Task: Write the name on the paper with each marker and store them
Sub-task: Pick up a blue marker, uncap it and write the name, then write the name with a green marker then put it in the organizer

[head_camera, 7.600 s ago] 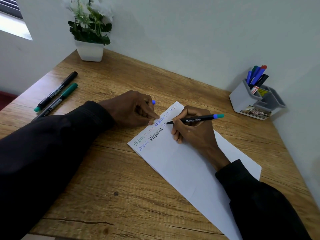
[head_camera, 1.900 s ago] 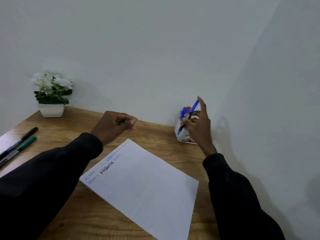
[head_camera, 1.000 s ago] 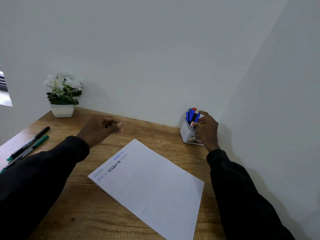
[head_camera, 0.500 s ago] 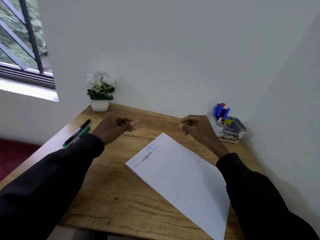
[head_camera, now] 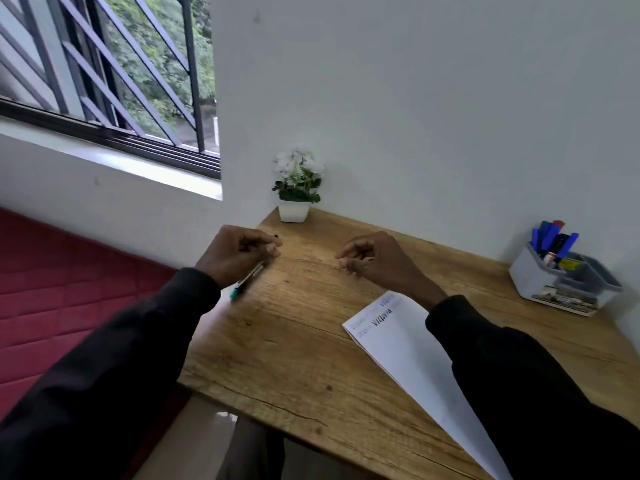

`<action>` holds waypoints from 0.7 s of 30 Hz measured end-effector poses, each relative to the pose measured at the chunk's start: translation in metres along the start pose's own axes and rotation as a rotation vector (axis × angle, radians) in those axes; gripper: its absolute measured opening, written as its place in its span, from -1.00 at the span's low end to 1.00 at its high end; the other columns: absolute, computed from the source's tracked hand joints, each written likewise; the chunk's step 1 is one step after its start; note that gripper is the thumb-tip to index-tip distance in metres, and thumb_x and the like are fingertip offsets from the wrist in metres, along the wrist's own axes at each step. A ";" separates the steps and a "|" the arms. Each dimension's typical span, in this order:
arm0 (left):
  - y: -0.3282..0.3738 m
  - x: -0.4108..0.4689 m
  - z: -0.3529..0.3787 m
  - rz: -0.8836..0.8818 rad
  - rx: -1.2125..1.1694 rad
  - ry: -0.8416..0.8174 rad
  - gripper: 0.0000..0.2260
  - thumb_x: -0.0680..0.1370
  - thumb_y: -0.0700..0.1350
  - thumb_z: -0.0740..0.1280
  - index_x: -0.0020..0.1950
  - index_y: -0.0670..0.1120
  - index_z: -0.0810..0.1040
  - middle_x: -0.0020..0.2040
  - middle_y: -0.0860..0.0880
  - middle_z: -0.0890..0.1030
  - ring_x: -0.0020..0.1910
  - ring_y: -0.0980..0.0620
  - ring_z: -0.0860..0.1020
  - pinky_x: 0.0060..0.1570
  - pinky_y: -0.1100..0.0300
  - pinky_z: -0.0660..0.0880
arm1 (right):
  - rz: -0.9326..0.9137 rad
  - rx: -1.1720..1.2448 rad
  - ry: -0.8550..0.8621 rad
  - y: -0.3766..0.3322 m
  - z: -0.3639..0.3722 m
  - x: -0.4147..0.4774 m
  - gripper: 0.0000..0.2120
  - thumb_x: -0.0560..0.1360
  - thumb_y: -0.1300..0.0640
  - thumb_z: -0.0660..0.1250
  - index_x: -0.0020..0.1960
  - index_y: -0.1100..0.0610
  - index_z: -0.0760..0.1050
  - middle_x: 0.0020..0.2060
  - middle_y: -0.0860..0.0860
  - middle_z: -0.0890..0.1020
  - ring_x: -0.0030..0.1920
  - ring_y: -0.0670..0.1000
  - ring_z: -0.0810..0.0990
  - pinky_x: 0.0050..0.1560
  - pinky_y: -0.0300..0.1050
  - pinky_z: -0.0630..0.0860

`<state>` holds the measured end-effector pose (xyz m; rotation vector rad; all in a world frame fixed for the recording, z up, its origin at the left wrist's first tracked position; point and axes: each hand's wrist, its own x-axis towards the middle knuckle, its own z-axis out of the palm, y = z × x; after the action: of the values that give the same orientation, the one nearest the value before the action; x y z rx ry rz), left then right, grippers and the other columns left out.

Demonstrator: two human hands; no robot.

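White paper sheet [head_camera: 408,348], with the name written several times at its top corner, lies on the brown wooden desk [head_camera: 294,341], partly under the right sleeve. The left hand [head_camera: 235,258], fingers curled, has moved over the teal-ended marker [head_camera: 246,281] at the desk's left edge; whether it grips it I cannot tell. The right hand [head_camera: 381,263], fingers curled on nothing, has left the grey plastic organiser [head_camera: 540,282] at far right, which now holds the blue pen it carried 2 s ago among the stored markers [head_camera: 550,239].
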<state>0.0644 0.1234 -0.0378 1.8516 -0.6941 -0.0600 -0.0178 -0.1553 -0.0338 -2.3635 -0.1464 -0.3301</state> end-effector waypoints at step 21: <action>-0.033 -0.018 -0.038 -0.103 -0.023 0.143 -0.84 0.51 -0.31 0.41 0.04 -0.14 0.69 -0.14 -0.06 0.72 -0.14 -0.01 0.68 0.00 0.15 0.60 | -0.329 -0.390 -0.317 -0.047 0.099 0.058 -0.69 0.57 0.43 0.33 0.17 0.10 0.62 0.19 0.05 0.63 0.23 0.03 0.55 0.21 0.04 0.56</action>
<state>0.0775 0.1714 -0.0568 1.8489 -0.4975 -0.0023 0.0479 -0.0520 -0.0561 -2.7666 -0.6801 -0.1424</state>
